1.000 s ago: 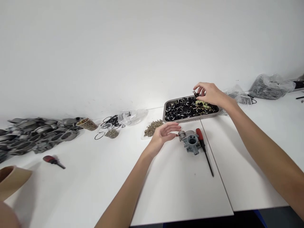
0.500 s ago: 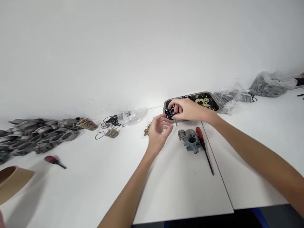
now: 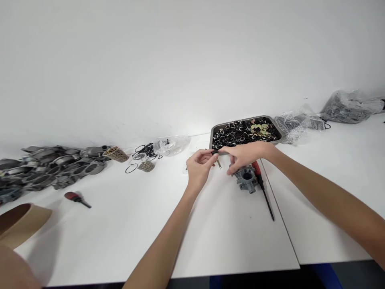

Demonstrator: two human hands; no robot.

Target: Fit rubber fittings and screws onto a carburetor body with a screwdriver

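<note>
My left hand is closed in a pinch on a small black part, just in front of the tray's near edge. My right hand meets it from the right, its fingertips also at the black part and its other fingers bent above the carburetor. Below the fingertips a thin brass pin sticks out; whether it is joined to the black part I cannot tell. A grey metal carburetor body lies under my right hand, partly covered. Against it rests a red-handled screwdriver.
A metal tray holds small black parts and yellowish discs. Plastic bags lie right of it. Leftward are rubber rings, cups of brass pieces, piled grey castings, another screwdriver and a tan ring.
My right hand has come out of the tray towards my left hand. My left fingers, apart before, now pinch the small black part. The view has shifted slightly.
</note>
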